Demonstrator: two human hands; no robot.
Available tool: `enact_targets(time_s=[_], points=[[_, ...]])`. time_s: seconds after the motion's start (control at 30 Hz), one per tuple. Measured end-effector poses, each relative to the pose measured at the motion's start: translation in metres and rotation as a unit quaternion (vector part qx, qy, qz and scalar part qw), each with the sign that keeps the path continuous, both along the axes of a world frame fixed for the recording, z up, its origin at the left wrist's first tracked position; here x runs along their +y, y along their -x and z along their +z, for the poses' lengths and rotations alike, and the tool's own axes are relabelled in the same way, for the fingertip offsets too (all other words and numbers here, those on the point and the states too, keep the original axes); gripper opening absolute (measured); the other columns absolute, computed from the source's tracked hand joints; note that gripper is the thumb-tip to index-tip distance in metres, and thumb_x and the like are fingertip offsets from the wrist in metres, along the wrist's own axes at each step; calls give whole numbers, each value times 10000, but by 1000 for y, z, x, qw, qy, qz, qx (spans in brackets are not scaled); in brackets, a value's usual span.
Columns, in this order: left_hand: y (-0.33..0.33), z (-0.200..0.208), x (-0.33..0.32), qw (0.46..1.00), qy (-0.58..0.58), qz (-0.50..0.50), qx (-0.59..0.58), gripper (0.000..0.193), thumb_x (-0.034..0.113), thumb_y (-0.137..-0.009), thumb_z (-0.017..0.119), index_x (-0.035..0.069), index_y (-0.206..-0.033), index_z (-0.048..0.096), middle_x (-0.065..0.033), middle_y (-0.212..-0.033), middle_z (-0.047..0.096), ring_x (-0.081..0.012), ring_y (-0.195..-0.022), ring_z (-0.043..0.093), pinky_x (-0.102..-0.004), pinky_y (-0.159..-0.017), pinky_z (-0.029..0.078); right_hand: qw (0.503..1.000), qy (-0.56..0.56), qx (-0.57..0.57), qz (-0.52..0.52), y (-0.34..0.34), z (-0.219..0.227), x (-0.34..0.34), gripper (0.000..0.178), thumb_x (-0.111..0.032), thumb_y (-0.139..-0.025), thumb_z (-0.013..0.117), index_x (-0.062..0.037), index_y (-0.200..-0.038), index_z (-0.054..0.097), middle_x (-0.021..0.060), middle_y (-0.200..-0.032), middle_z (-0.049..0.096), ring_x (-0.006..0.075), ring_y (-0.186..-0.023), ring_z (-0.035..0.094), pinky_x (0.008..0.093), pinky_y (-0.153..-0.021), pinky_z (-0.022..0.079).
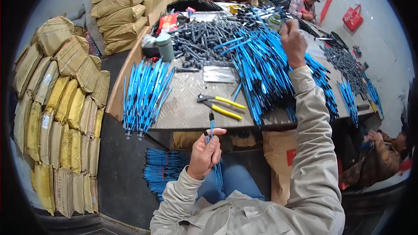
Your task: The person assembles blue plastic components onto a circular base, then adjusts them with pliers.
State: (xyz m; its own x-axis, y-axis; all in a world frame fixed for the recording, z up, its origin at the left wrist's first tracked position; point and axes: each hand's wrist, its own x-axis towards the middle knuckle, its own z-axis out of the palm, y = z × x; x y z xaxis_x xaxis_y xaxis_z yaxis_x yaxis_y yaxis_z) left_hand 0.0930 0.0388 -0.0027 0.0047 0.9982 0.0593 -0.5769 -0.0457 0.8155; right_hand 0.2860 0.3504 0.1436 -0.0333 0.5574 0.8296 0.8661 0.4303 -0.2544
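Note:
Near the front edge of the table, my left hand (205,156) grips a few thin blue rods (212,124) with black ends, held roughly upright over my lap. My right hand (294,43) is raised at the end of an outstretched arm, above the far side of a big heap of blue rods (261,78). Its fingers are curled closed, and whatever they may hold is too small to make out. Pliers (222,105) with yellow handles lie on the table just beyond my left hand.
A smaller bundle of blue rods (146,95) lies at the table's left, by a lidded grey-green cup (165,47). Dark grey parts (202,39) are heaped behind. Tied bundles (163,169) rest low beside my legs. Wrapped packages (65,122) are stacked left. Other people (305,6) sit around.

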Motion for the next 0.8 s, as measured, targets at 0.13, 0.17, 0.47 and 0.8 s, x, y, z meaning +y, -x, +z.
enact_targets(time_s=[0.13, 0.17, 0.47, 0.8], points=[[2, -1, -7, 1000, -17, 11, 17, 275, 258, -969, 427, 7, -984, 537, -124, -784, 604, -142, -577, 548, -239, -497, 433, 942, -10, 224, 251, -15, 6, -103, 128, -131, -898, 564, -14, -946, 553, 92, -732, 636, 119, -575, 585, 233, -532, 462], [1, 1, -4, 999, -36, 32, 21, 295, 266, -972, 414, -1, -981, 541, -158, -851, 633, -173, -644, 607, -258, -544, 481, 933, 24, 226, 279, -25, 0, -134, 116, -102, -901, 553, 2, -949, 547, 81, -737, 627, 101, -576, 564, 214, -534, 453], [-12, 25, 22, 990, -12, 143, -13, 327, 265, -971, 414, -9, -1110, 525, -176, -1006, 623, -236, -904, 627, -336, -782, 517, 828, 324, 237, 392, -7, -111, -280, 80, -7, -854, 581, 3, -928, 553, 37, -734, 605, 47, -578, 538, 182, -501, 433], [-1, 4, 21, 983, -55, 154, -80, 168, 210, -935, 521, 65, -1021, 525, -80, -769, 624, -91, -499, 516, -210, -412, 380, 848, 233, 31, 475, 1, -103, -201, 65, 1, -815, 613, -8, -878, 623, 49, -711, 602, 103, -559, 566, 233, -507, 453]])
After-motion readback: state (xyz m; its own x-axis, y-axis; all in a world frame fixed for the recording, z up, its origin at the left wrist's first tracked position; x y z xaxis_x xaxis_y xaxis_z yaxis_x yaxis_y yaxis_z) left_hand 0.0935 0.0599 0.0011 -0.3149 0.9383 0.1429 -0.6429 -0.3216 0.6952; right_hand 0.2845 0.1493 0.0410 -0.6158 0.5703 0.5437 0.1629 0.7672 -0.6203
